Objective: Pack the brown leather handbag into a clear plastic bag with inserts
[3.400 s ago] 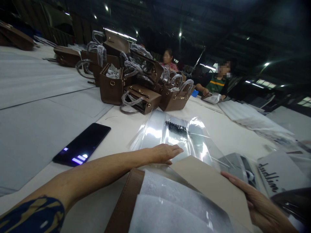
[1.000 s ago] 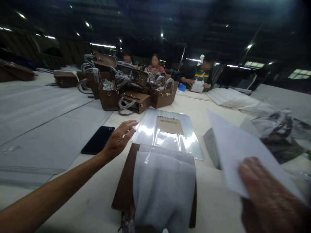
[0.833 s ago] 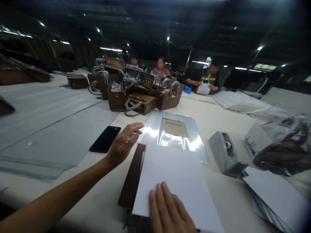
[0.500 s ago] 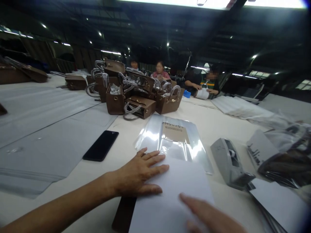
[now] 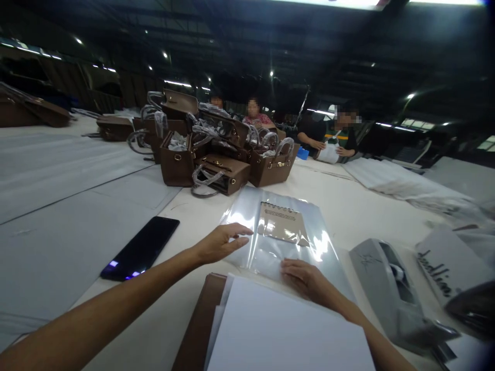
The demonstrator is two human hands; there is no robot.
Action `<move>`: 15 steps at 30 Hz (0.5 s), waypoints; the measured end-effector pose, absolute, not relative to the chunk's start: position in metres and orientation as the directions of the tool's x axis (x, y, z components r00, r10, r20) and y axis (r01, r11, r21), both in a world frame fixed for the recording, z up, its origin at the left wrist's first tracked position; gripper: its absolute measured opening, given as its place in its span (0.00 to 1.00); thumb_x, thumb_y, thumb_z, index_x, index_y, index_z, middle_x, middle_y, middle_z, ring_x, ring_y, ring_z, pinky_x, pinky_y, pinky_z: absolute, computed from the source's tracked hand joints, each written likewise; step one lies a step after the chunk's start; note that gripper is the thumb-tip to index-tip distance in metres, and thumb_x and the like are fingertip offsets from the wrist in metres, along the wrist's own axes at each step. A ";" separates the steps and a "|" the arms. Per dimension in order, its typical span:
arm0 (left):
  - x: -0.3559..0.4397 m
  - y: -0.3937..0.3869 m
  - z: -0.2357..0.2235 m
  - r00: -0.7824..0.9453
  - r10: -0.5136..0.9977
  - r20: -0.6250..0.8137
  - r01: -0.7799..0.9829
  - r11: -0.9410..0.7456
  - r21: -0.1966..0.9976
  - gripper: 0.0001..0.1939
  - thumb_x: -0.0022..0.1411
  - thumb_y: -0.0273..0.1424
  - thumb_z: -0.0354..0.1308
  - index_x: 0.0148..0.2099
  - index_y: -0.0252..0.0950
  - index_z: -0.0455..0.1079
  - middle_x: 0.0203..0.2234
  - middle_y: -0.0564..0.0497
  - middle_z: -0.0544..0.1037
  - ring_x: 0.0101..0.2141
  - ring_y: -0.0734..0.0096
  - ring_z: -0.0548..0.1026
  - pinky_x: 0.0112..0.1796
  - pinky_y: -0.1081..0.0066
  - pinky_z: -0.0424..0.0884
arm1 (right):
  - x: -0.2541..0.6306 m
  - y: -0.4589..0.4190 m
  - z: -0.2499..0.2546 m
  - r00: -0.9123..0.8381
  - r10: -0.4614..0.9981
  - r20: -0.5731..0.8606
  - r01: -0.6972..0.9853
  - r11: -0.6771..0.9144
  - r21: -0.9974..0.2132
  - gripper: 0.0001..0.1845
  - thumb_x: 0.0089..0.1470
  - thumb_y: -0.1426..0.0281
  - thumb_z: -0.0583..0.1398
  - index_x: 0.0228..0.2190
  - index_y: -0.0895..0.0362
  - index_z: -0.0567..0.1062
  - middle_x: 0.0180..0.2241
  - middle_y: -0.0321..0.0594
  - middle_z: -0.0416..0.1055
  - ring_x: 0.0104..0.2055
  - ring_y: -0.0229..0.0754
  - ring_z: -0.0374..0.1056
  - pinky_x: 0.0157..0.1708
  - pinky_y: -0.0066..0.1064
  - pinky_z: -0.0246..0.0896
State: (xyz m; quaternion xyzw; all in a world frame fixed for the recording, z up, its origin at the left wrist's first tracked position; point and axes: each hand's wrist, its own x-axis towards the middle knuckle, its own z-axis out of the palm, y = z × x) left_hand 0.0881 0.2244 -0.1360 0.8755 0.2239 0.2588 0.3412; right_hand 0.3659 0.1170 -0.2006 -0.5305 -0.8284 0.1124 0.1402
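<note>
The hall is dim, its dark roof dotted with small ceiling lamps (image 5: 271, 73) and a bright strip along the top edge. The pale worktop (image 5: 77, 206) catches most of the light. Strong glare sits on the clear plastic bag (image 5: 247, 211). Wide-angle distortion bends the edges, the corners darken, and the right edge smears into blur. Distant faces are blurred out.
</note>
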 end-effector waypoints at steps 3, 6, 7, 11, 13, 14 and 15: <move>0.113 0.239 -0.160 0.847 0.462 0.264 0.195 -0.731 0.653 0.17 0.64 0.35 0.45 0.50 0.33 0.65 0.45 0.45 0.71 0.45 0.69 0.69 0.47 0.68 0.66 | 0.363 0.118 -0.199 -0.355 0.926 0.131 0.863 0.378 -0.335 0.16 0.59 0.66 0.48 0.43 0.57 0.71 0.48 0.45 0.66 0.51 0.42 0.62 0.50 0.36 0.60; 0.130 0.242 -0.179 0.910 0.356 0.212 0.162 -0.777 0.608 0.24 0.59 0.40 0.53 0.55 0.34 0.62 0.53 0.42 0.66 0.53 0.62 0.63 0.53 0.63 0.59 | 0.361 0.117 -0.213 -0.397 0.903 0.166 0.873 0.427 -0.234 0.24 0.55 0.60 0.54 0.51 0.57 0.64 0.55 0.49 0.57 0.56 0.49 0.54 0.53 0.47 0.54; 0.133 0.243 -0.183 0.936 0.308 0.172 0.158 -0.803 0.575 0.30 0.55 0.42 0.57 0.56 0.34 0.60 0.55 0.40 0.63 0.55 0.59 0.60 0.55 0.60 0.56 | 0.359 0.117 -0.219 -0.417 0.890 0.184 0.870 0.449 -0.203 0.24 0.54 0.60 0.55 0.51 0.57 0.65 0.54 0.48 0.58 0.57 0.50 0.54 0.53 0.48 0.54; 0.135 0.242 -0.195 0.980 0.197 0.037 0.167 -0.904 0.394 0.40 0.49 0.47 0.60 0.59 0.32 0.55 0.57 0.36 0.58 0.58 0.49 0.54 0.56 0.49 0.46 | 0.353 0.117 -0.228 -0.385 0.886 0.256 0.840 0.452 -0.301 0.14 0.58 0.67 0.49 0.40 0.57 0.72 0.45 0.44 0.68 0.51 0.47 0.61 0.50 0.44 0.57; 0.132 0.240 -0.194 0.978 0.200 0.055 0.167 -0.917 0.363 0.33 0.53 0.44 0.58 0.57 0.34 0.57 0.55 0.39 0.62 0.57 0.50 0.56 0.55 0.49 0.48 | 0.351 0.118 -0.221 -0.316 0.916 0.245 0.813 0.395 -0.427 0.14 0.58 0.67 0.49 0.38 0.56 0.73 0.42 0.43 0.70 0.47 0.46 0.64 0.48 0.40 0.59; 0.131 0.239 -0.193 0.978 0.199 0.064 0.163 -0.919 0.359 0.28 0.56 0.42 0.56 0.55 0.36 0.59 0.54 0.41 0.65 0.56 0.52 0.58 0.55 0.51 0.50 | 0.351 0.119 -0.215 -0.269 0.936 0.229 0.804 0.349 -0.481 0.14 0.58 0.66 0.49 0.36 0.56 0.73 0.39 0.42 0.71 0.44 0.44 0.66 0.45 0.38 0.61; 0.130 0.239 -0.190 0.978 0.197 0.073 0.159 -0.920 0.358 0.23 0.58 0.40 0.54 0.54 0.37 0.62 0.51 0.43 0.68 0.55 0.55 0.60 0.54 0.53 0.51 | 0.351 0.121 -0.209 -0.220 0.952 0.211 0.799 0.300 -0.521 0.15 0.58 0.65 0.49 0.34 0.56 0.73 0.36 0.41 0.72 0.39 0.42 0.68 0.41 0.35 0.63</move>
